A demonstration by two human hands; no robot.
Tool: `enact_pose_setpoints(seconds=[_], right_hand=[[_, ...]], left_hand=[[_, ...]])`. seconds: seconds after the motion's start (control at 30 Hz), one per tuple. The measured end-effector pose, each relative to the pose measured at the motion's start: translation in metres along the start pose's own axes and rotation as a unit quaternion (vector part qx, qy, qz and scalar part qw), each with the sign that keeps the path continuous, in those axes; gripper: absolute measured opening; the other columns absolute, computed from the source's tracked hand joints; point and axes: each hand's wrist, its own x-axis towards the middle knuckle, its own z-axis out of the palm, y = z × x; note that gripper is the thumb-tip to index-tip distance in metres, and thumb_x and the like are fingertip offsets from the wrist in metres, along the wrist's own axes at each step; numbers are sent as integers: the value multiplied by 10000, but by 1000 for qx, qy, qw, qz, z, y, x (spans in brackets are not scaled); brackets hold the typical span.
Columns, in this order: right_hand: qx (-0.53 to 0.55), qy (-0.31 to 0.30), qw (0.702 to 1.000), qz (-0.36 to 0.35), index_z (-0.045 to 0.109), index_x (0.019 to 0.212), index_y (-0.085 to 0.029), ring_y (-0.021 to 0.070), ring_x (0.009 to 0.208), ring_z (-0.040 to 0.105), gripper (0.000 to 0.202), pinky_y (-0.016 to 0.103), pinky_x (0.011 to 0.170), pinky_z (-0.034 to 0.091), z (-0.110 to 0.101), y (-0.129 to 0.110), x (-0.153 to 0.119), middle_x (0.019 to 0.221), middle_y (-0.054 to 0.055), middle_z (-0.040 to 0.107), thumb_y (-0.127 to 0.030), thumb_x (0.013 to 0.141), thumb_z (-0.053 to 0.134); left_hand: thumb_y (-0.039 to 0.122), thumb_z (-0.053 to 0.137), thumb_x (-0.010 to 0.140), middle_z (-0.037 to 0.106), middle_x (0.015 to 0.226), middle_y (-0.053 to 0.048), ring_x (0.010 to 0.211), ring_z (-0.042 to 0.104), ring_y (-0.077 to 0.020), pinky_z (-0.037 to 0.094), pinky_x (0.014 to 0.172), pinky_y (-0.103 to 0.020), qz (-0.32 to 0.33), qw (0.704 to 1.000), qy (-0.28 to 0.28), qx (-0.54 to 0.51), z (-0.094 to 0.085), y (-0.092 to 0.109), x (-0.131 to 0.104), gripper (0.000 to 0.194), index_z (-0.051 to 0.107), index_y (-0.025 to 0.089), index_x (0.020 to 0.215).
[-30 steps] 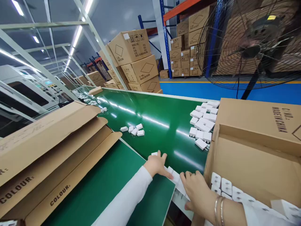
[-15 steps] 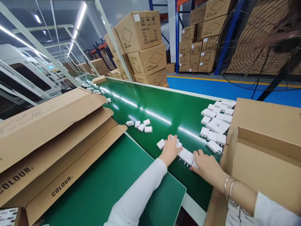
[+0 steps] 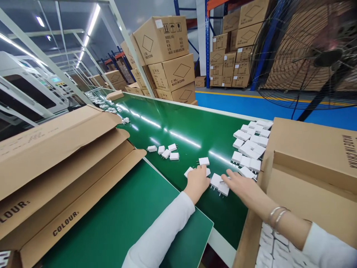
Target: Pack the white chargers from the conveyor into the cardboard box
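My left hand (image 3: pixel 197 183) is curled over white plug chargers on the green conveyor belt, its fingers closed round one charger (image 3: pixel 208 172) that they partly hide. Just left of those fingers lies another charger (image 3: pixel 188 171), and beyond them a charger (image 3: pixel 204 161) with its prongs pointing left. My right hand (image 3: pixel 243 187), with two bracelets at the wrist, has its fingers stretched out and apart. Its fingertips are at the edge of a small group of chargers (image 3: pixel 223 188) lying between the two hands, prongs toward me.
On the right, many chargers (image 3: pixel 247 149) lie beside an open carton (image 3: pixel 315 186) holding rows of white pieces. A few chargers (image 3: pixel 166 153) lie farther left on the belt (image 3: pixel 181 126). Flattened cartons (image 3: pixel 64 160) cover the left side. A fan (image 3: pixel 301 56) stands behind.
My hands were at both ends of a row of chargers; the row has now broken up. My right hand has loosened and its fingers have straightened. The view has shifted slightly.
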Motion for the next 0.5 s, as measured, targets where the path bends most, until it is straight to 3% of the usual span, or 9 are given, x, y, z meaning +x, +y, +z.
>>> enact_pose_setpoints(seconds=[0.13, 0.27, 0.4, 0.5], right_hand=[[-37, 24, 996, -84, 518, 991, -205, 163, 696, 584, 439, 280, 429, 246, 8, -13, 2, 1013, 48, 572, 95, 681, 437], [-57, 41, 988, -137, 539, 1044, -208, 135, 563, 559, 483, 297, 413, 253, 19, -8, -3, 1011, 35, 592, 89, 676, 443], [-74, 58, 979, -182, 607, 893, -193, 180, 697, 578, 298, 303, 514, 356, 24, 0, -5, 852, 37, 603, 33, 762, 463], [-81, 71, 980, -167, 636, 882, -138, 213, 756, 563, 248, 326, 566, 383, 28, 0, -3, 822, 87, 602, 15, 785, 467]], left_hand=[[132, 442, 791, 555, 1058, -138, 953, 590, -239, 460, 793, -318, 9, 999, -3, -51, -1, 9, -14, 374, 424, 103, 1163], [131, 440, 815, 486, 1205, -168, 1082, 525, -232, 411, 932, -310, 51, 991, -43, -118, 9, 16, -20, 531, 298, 84, 1325], [242, 513, 830, 491, 1203, -160, 1072, 518, -263, 432, 919, -348, 64, 989, -56, -124, 19, 28, -19, 551, 328, 88, 1326], [207, 465, 862, 529, 1124, -150, 1028, 533, -283, 479, 813, -370, 74, 994, -40, -66, 18, 41, -21, 450, 386, 104, 1292]])
